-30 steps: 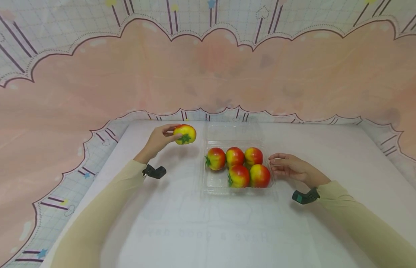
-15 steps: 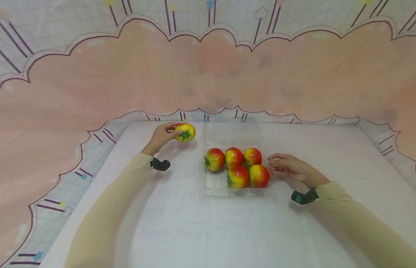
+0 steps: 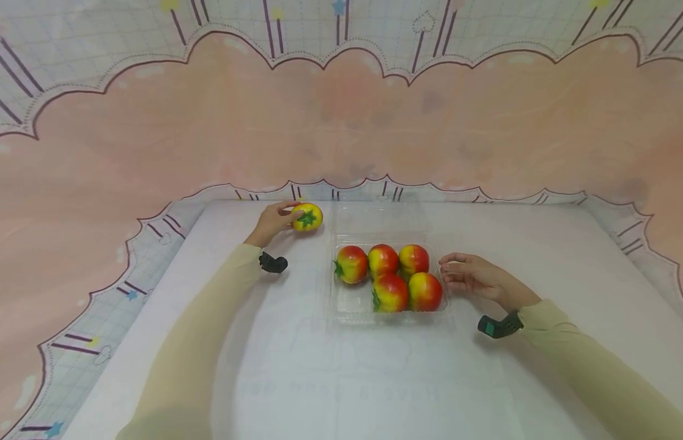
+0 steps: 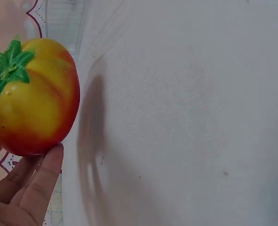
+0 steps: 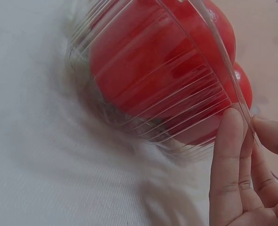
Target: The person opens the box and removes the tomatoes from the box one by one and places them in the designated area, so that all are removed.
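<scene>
My left hand point(image 3: 272, 222) holds a red-and-yellow tomato point(image 3: 312, 218) between thumb and fingers, left of the box's lid at the back of the table. Its green calyx point(image 4: 9, 66) faces the camera, and its shadow lies apart from it in the left wrist view. A clear plastic box point(image 3: 349, 299) stands mid-table with several similar tomatoes point(image 3: 389, 293) in it; its front left corner holds none. My right hand point(image 3: 476, 278) is at the box's right side. In the right wrist view, thumb and fingers point(image 5: 228, 155) pinch the box's rim point(image 5: 230, 70).
The box's transparent lid point(image 3: 381, 217) is folded back, lying behind it. A white cloth point(image 3: 319, 360) with faint lettering covers the table. A patterned curtain point(image 3: 319, 122) hangs along the back and left edges. Each wrist carries a small black camera point(image 3: 273, 263).
The left hand has moved a little to the right and lower with the tomato, whose calyx has turned more toward the head camera. The right hand and the box stay put.
</scene>
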Motion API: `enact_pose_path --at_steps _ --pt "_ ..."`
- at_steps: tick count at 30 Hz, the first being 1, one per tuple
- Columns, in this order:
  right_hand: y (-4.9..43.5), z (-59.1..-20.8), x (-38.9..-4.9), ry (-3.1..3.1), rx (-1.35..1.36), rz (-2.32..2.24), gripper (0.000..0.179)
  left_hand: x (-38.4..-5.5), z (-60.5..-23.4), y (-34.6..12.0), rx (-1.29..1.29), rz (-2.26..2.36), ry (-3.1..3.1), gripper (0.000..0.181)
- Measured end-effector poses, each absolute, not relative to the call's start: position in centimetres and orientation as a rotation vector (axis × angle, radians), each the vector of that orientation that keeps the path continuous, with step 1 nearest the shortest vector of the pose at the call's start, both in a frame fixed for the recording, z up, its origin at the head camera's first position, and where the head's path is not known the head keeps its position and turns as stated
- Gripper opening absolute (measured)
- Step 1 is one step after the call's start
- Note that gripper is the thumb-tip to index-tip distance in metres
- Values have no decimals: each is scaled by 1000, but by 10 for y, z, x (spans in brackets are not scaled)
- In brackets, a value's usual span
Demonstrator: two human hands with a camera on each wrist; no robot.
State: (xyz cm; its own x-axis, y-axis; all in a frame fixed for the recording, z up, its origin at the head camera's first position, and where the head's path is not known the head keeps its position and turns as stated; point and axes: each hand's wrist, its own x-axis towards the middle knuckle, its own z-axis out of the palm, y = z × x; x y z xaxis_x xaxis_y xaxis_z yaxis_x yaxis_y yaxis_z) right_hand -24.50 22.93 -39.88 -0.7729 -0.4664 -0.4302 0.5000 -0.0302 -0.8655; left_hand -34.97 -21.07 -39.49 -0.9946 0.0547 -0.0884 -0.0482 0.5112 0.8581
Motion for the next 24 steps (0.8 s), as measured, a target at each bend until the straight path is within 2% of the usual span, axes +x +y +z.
enact_pose_path --at_steps 13,24 --pt "233 -396 -241 1590 7 -1875 9 -366 -404 -210 -19 1464 2568 52" --pt "235 -397 -242 1595 -8 -1870 12 -359 -388 -209 -31 1586 2363 47"
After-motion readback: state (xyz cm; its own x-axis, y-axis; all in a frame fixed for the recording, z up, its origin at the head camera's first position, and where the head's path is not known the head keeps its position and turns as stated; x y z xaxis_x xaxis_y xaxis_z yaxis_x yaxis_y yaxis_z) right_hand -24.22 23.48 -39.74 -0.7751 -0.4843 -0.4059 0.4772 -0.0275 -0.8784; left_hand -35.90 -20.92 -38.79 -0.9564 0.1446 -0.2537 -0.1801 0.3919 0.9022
